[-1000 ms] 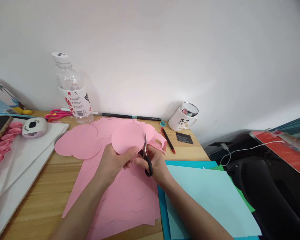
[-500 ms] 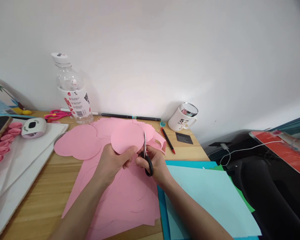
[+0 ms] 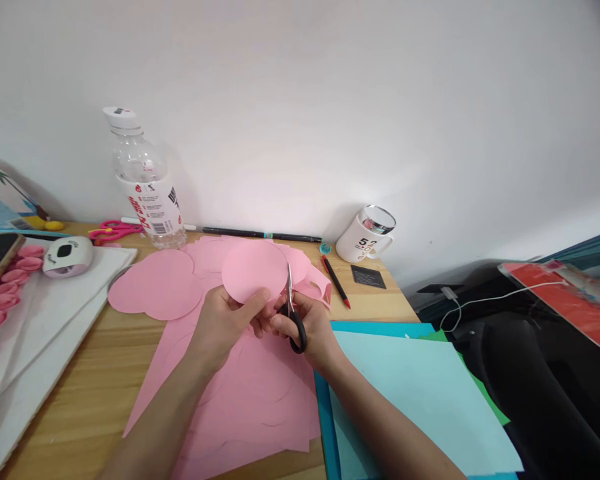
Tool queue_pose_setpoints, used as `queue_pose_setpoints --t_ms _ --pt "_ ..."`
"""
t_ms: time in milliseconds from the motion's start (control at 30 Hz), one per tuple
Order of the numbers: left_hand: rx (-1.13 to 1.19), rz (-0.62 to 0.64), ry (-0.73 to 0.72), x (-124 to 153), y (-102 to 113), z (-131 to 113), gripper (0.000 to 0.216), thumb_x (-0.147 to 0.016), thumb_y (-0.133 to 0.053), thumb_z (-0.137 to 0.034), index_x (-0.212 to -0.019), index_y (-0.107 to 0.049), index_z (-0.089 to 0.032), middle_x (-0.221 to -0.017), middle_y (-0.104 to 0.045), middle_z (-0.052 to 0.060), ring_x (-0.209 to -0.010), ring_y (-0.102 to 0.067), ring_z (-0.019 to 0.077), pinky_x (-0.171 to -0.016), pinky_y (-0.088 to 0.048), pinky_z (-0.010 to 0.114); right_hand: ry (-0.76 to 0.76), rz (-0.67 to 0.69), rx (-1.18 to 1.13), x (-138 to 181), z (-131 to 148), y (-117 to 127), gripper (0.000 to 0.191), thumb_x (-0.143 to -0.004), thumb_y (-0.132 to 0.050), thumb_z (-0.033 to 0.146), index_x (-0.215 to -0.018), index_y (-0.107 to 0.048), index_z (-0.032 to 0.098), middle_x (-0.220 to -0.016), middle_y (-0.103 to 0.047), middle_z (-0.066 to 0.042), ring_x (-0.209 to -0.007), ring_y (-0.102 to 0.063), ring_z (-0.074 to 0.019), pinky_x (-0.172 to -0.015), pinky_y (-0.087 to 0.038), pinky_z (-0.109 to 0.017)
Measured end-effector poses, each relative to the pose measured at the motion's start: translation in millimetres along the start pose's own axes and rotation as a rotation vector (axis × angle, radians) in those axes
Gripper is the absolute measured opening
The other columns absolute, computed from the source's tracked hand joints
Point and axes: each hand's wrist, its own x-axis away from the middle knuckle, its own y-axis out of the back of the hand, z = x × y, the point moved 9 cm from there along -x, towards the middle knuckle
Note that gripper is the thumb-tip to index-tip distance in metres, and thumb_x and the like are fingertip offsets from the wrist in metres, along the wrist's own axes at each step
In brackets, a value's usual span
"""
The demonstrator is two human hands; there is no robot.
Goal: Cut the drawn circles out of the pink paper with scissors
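The left hand (image 3: 227, 320) pinches the lower edge of a pink paper circle (image 3: 254, 270), thumb and fingers pressed together on it, and holds it raised above the worktop (image 3: 87, 387), over the large pink sheet (image 3: 250, 393) lying there. The right hand (image 3: 313, 327) is clamped through the black loops of the scissors (image 3: 293, 310), whose blades point up along the circle's right edge and look nearly together. For a clean curve, it seems best to feed the paper round with the left hand while the scissors work in short bites, blades square to the sheet, and to keep the left thumb clear of the cutting line, which runs close to it. A loose pink offcut (image 3: 316, 288) hangs just beside the blades on the right and could snag them. More pink circles (image 3: 155, 283) lie flat behind the hands. Farther back stand a plastic bottle (image 3: 145, 187) and a white mug (image 3: 364, 237), well apart from the work; a red pen (image 3: 336, 281) lies near the offcut, pink-handled scissors (image 3: 113, 230) sit by the bottle, and light blue paper (image 3: 420, 393) lies to the right under the right forearm.
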Motion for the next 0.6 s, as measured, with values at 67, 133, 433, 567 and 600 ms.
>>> queue_pose_setpoints --t_ms 67,133,433,567,600 --pt "0.005 0.001 -0.007 -0.5 0.7 0.7 0.021 -0.071 -0.063 -0.025 -0.053 -0.061 -0.013 -0.049 -0.061 0.002 -0.04 -0.054 0.0119 -0.042 -0.044 0.025 -0.001 0.003 -0.008 0.1 0.3 -0.5 0.031 -0.056 -0.077 0.031 -0.072 -0.054 0.017 -0.053 -0.047 0.005 -0.049 -0.039 -0.0085 -0.046 -0.029 -0.021" --pt "0.008 0.001 -0.02 -0.8 1.4 0.8 0.021 -0.071 -0.063 -0.025 -0.053 -0.062 -0.013 -0.05 -0.061 0.002 -0.04 -0.054 0.0117 -0.043 -0.045 0.025 -0.004 -0.004 -0.001 0.1 0.5 0.0 0.032 -0.056 -0.077 0.031 -0.072 -0.054 0.017 -0.052 -0.047 0.005 -0.048 -0.039 -0.0083 -0.045 -0.029 -0.021" --pt "0.006 -0.034 -0.027 0.0 2.6 -1.7 0.024 -0.069 -0.063 -0.025 -0.048 -0.058 -0.014 -0.046 -0.058 0.0 -0.04 -0.052 0.011 -0.045 -0.045 0.025 -0.022 -0.013 0.027 1.0 -0.2 -0.7 0.034 -0.055 -0.077 0.036 -0.069 -0.052 0.018 -0.049 -0.047 0.006 -0.045 -0.04 -0.0081 -0.044 -0.032 -0.021" --pt "-0.092 -0.104 -0.031 1.6 8.7 -2.5 0.033 -0.067 -0.064 -0.025 -0.038 -0.051 -0.017 -0.039 -0.051 -0.001 -0.041 -0.049 0.0106 -0.048 -0.045 0.024 -0.016 0.009 0.051 1.3 -2.8 -3.1 0.035 -0.055 -0.078 0.037 -0.071 -0.054 0.018 -0.051 -0.047 0.006 -0.046 -0.041 -0.0086 -0.044 -0.031 -0.022" --pt "-0.116 -0.108 -0.03 2.0 9.4 -2.3 0.035 -0.066 -0.064 -0.026 -0.036 -0.049 -0.017 -0.037 -0.05 -0.002 -0.042 -0.049 0.0106 -0.049 -0.044 0.024 -0.011 0.012 0.049 1.1 -3.0 -3.0 0.035 -0.056 -0.078 0.037 -0.073 -0.055 0.017 -0.052 -0.047 0.006 -0.047 -0.04 -0.0085 -0.044 -0.03 -0.021"
